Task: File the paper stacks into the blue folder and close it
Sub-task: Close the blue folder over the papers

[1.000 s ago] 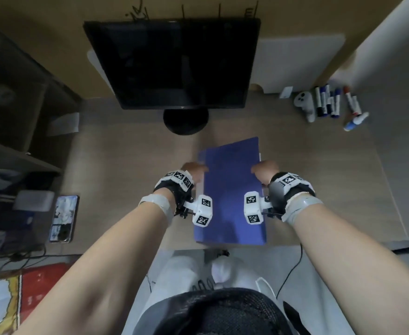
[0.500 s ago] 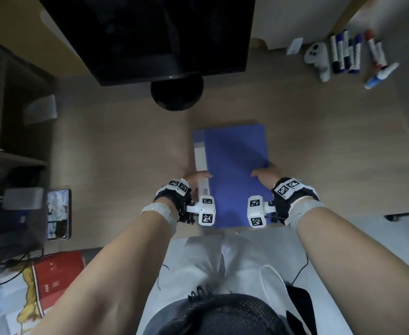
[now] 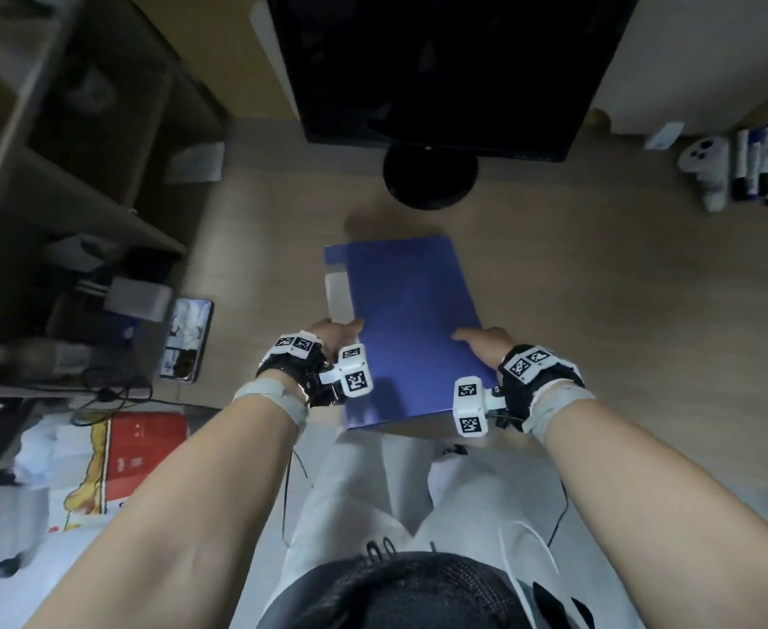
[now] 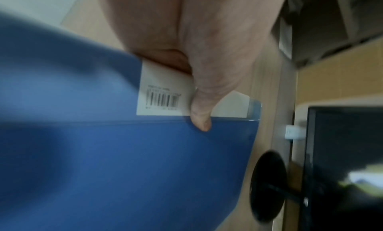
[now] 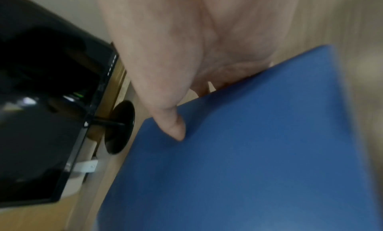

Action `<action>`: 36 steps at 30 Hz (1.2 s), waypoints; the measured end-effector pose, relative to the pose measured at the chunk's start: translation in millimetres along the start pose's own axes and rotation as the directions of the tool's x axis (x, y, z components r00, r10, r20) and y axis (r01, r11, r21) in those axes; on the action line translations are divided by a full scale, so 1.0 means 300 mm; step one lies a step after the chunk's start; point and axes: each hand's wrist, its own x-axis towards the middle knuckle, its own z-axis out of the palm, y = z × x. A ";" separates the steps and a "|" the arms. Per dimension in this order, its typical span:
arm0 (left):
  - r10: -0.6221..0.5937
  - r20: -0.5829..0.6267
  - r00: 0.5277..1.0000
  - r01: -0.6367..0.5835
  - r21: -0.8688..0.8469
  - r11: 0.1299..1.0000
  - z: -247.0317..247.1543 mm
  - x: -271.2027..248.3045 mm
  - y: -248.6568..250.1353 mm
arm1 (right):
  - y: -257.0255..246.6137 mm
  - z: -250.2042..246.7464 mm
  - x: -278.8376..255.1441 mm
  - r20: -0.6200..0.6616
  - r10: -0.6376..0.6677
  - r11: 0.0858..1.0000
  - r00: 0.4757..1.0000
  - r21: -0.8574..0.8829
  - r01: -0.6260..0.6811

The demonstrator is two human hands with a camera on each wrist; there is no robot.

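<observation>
I've got the blue folder (image 3: 411,329) closed, pinched at both side edges over the desk's (image 3: 622,311) near edge, left hand (image 4: 205,67) thumb across its white spine label (image 4: 163,93), right hand (image 5: 186,59) thumb on the cover. Risk: a slack pinch lets it tip and papers slide out. Monitor stand (image 3: 430,177) sits just beyond; markers (image 3: 763,170) far right; phone (image 3: 188,338) left.

Barcode label on the folder, print too blurred to read

A white label (image 4: 163,95) on the spine edge of the blue folder (image 4: 145,169) bears a barcode with small lines of print above and below it, none legible. The left hand (image 4: 207,62) grips the folder at this label. Black-and-white square marker codes sit on both wrist rigs.
</observation>
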 end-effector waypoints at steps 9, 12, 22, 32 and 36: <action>-0.130 0.074 0.989 0.143 -0.206 0.968 -0.313 0.332 -0.141 | -0.288 0.296 0.063 0.029 -0.061 0.962 0.998 -0.266 0.067; -0.193 0.208 0.959 0.244 -0.256 0.935 -0.403 0.271 -0.075 | -0.396 0.395 0.099 -0.022 -0.072 0.975 0.997 -0.214 0.066; -0.137 0.111 0.984 0.153 -0.150 0.977 -0.640 0.415 0.011 | -0.639 0.584 0.216 -0.122 -0.071 0.996 0.990 -0.053 0.065; -0.017 0.049 0.999 0.005 0.236 0.972 -0.676 0.515 0.104 | -0.698 0.598 0.184 0.007 0.161 0.976 0.987 0.148 -0.160; 0.047 0.039 0.998 -0.057 0.337 0.940 -0.674 0.528 0.128 | -0.702 0.632 0.177 0.044 0.169 0.966 0.985 0.192 -0.174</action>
